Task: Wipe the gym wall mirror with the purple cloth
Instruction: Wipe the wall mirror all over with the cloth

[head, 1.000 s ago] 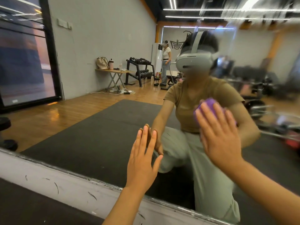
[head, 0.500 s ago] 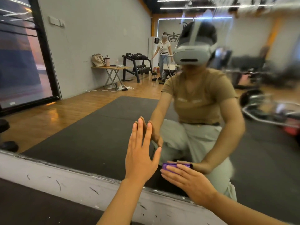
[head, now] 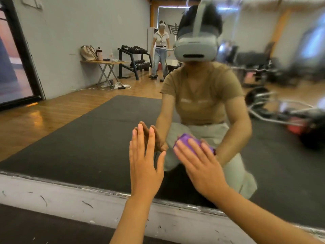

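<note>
Purple cloth (head: pixel 189 139) pressed flat against the gym wall mirror (head: pixel 88 138) under the right hand (head: pixel 202 166), fingers straight and slightly spread, low on the glass just above its bottom edge. Left hand (head: pixel 144 166), fingers straight and close together, rests flat on the mirror just beside it. White scuffed ledge (head: pixel 52 199) runs below.

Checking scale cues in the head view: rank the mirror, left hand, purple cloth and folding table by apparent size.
1. mirror
2. left hand
3. folding table, a far reflection, so its rank is unsure
4. purple cloth, mostly hidden under the right hand
</note>
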`<state>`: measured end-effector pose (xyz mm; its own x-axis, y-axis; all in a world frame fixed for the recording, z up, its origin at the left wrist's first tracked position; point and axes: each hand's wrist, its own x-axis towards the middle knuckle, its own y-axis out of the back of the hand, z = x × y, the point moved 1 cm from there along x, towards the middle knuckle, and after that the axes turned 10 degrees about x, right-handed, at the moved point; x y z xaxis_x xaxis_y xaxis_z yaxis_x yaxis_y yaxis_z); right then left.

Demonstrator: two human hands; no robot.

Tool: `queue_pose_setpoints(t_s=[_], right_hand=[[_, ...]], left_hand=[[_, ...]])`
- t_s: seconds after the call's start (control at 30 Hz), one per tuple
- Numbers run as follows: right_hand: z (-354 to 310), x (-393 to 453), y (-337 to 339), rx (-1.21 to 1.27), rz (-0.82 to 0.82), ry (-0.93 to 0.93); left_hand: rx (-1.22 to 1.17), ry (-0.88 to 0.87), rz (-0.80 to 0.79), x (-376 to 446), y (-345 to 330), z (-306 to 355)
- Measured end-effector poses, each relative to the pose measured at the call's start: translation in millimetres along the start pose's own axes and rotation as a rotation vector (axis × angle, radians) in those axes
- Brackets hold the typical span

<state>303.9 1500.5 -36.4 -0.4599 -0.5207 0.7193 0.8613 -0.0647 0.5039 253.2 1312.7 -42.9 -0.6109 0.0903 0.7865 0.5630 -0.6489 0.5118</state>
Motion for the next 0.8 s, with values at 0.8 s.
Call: queue_pose_setpoints(t_s=[0.8], right_hand=[[4.4, -4.8, 4.9, 0.096, 0.203, -0.296]], left_hand=[[-0.089, 0.085, -0.026, -15.9, -12.3, 12.2]])
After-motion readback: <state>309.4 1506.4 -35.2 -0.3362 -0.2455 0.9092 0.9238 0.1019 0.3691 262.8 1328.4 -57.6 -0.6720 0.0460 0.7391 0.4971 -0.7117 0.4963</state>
